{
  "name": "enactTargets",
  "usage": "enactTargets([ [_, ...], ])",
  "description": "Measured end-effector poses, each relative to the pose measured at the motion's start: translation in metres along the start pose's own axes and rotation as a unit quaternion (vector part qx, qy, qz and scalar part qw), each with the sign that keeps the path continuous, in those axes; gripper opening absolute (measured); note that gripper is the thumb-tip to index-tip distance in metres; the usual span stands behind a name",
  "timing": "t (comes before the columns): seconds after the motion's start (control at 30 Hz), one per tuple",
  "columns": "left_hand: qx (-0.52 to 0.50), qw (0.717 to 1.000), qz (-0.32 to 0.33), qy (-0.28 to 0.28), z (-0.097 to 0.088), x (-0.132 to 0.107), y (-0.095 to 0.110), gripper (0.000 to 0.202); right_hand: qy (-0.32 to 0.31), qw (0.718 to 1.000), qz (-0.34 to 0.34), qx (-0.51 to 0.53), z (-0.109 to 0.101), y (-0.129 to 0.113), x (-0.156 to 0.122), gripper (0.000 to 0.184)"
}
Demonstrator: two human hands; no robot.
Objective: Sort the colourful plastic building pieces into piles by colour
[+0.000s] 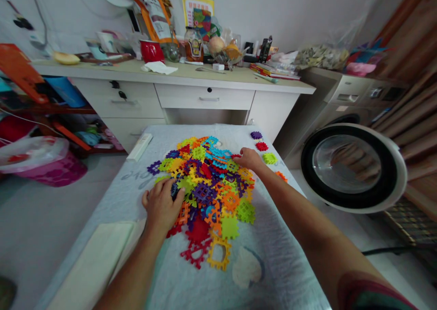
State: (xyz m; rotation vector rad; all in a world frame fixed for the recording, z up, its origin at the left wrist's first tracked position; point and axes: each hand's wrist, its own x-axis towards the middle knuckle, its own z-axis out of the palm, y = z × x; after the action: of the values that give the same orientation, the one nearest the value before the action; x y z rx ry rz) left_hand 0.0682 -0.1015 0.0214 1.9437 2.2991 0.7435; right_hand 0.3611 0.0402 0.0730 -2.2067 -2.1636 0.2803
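A heap of colourful plastic interlocking building pieces [204, 192], toothed along their edges, lies on the cloth-covered table [143, 196]. My left hand [164, 201] rests at the heap's left side, thumb and fingers around a dark blue piece [175, 190]. At the upper right of the heap, my right hand [251, 159] has its fingers curled in a pinch, with a red piece [235, 156] at the fingertips. Single pieces lie apart along the right edge: a purple one [256, 135], a red one [261, 146], a lime green one [269, 158] and an orange one [282, 176], partly behind my right forearm.
A white block [139, 147] lies at the table's far left corner, and a pale folded board or cloth [99, 251] at the near left. Beyond stands a cluttered white desk [205, 77]. To the right is a washing machine with its round door [353, 168] swung open.
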Motion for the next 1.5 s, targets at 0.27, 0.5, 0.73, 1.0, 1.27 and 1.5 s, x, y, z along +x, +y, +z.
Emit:
enactTargets([
  [0.27, 0.003, 1.000, 0.004, -0.006, 0.000, 0.001, 0.000, 0.044, 0.061, 0.998, 0.012, 0.028, 0.012, -0.002, -0.003, 0.039],
  [0.5, -0.001, 1.000, 0.001, -0.007, -0.001, 0.001, 0.002, 0.045, 0.123, 0.989, 0.069, 0.037, -0.021, 0.046, 0.021, 0.039],
  [0.73, 0.000, 1.000, -0.005, -0.018, -0.003, 0.001, 0.002, 0.044, 0.101, 0.987, 0.122, -0.008, -0.034, 0.111, 0.059, 0.038],
  [1.0, -0.002, 1.000, -0.003, -0.013, -0.001, 0.001, 0.000, 0.042, 0.064, 0.989, 0.124, -0.039, -0.017, 0.115, 0.070, 0.040],
  [1.27, 0.003, 1.000, 0.002, -0.010, 0.001, 0.001, -0.002, 0.042, 0.100, 0.987, 0.125, -0.025, -0.023, 0.103, 0.060, 0.044],
  [1.5, -0.005, 1.000, 0.003, 0.001, 0.001, 0.001, -0.003, 0.040, 0.123, 0.988, -0.048, 0.081, -0.021, 0.040, 0.022, 0.031],
])
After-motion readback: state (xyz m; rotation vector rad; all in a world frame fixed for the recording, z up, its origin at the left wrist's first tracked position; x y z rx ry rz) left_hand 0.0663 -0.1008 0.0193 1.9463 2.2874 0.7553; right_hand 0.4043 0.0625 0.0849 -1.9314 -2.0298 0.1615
